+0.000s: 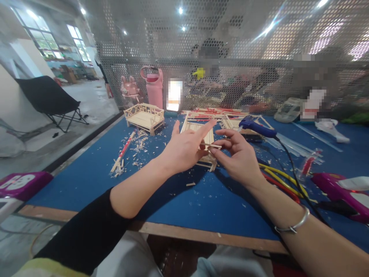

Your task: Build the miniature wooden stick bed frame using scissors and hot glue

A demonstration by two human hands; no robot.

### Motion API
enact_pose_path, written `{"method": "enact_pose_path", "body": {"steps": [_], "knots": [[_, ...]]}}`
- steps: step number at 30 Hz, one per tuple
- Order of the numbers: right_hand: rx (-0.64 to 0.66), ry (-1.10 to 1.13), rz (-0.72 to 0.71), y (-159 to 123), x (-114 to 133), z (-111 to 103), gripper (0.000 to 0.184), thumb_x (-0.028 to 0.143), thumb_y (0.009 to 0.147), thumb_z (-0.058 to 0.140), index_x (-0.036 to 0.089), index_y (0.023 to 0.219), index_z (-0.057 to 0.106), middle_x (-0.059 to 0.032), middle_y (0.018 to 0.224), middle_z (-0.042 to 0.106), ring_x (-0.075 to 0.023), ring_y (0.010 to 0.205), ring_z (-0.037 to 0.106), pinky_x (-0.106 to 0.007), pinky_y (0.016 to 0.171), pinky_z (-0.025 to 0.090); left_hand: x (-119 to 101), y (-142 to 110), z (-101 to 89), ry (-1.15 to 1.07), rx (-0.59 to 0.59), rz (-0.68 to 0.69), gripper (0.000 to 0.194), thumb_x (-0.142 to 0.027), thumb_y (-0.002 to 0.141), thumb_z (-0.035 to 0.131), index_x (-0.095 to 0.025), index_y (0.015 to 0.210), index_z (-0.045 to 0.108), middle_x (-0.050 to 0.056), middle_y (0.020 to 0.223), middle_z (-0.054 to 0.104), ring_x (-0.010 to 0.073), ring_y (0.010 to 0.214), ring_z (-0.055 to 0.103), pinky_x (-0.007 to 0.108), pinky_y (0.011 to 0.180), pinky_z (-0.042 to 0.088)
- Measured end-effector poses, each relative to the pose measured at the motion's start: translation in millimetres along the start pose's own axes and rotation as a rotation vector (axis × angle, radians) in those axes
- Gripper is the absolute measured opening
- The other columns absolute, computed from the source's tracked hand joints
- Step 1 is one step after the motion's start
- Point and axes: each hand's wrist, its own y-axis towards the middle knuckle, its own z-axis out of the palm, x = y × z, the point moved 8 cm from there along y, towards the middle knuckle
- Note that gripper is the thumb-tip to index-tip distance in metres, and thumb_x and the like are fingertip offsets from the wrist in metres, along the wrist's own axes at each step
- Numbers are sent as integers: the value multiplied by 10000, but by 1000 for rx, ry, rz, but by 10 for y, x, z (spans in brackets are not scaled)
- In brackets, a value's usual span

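Observation:
A short thin wooden stick [215, 146] is held between my two hands above the blue table. My right hand [240, 159] pinches it between thumb and fingers. My left hand [184, 150] grips the left end with thumb and a bent finger, while its other fingers stretch outward. Directly under the hands stands a small slatted stick frame [212, 166] on short legs, partly hidden by them. Behind to the left is a miniature stick bench [144, 117] with railings. Another stick piece [229, 122] lies behind my right hand, beside a blue glue gun [258, 127].
Red and pale sticks [213, 112] are piled at the back. Clear glue sticks [291, 144], yellow-handled pliers [284, 179] and a purple device [343, 192] lie right. A pink bottle [155, 88] and lit phone [174, 95] stand by the perforated screen [129, 50]. Shavings [140, 144] litter the left.

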Motion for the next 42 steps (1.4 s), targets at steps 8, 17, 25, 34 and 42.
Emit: {"method": "enact_pose_path", "body": {"steps": [8, 17, 25, 34, 42], "knots": [[18, 22, 1, 4, 18, 15, 362, 296, 728, 631, 209, 1041, 471, 20, 717, 641, -141, 629, 609, -302, 610, 473, 8, -1, 1, -6, -8, 5, 683, -180, 799, 583, -240, 1388, 244, -5, 889, 697, 208, 1023, 581, 605, 1063, 70], [18, 12, 2, 7, 18, 12, 369, 294, 728, 632, 208, 1051, 476, 17, 717, 652, -142, 642, 610, -307, 627, 468, 6, 5, 4, -1, -1, -3, 684, -188, 798, 587, -241, 1391, 248, -5, 876, 695, 211, 1017, 585, 603, 1062, 76], [22, 22, 10, 5, 21, 14, 376, 283, 720, 636, 208, 1051, 474, 21, 706, 649, -141, 621, 600, -308, 621, 464, 1, 5, 0, 3, -2, -1, 688, -189, 803, 581, -234, 1399, 240, 0, 880, 692, 213, 1028, 583, 611, 1061, 72], [25, 24, 9, 5, 14, 14, 378, 273, 728, 630, 205, 1061, 467, 18, 713, 650, -136, 621, 593, -294, 619, 464, 0, 0, -2, -4, -18, 8, 666, -204, 814, 567, -243, 1396, 246, -3, 877, 693, 207, 1018, 586, 609, 1061, 69], [15, -9, 6, -1, 12, 5, 380, 272, 727, 629, 203, 1068, 476, 10, 724, 650, -146, 641, 601, -299, 631, 466, -8, -7, -1, 16, -7, -2, 666, -225, 823, 567, -232, 1398, 232, 0, 899, 693, 200, 1014, 586, 605, 1062, 74]]}}
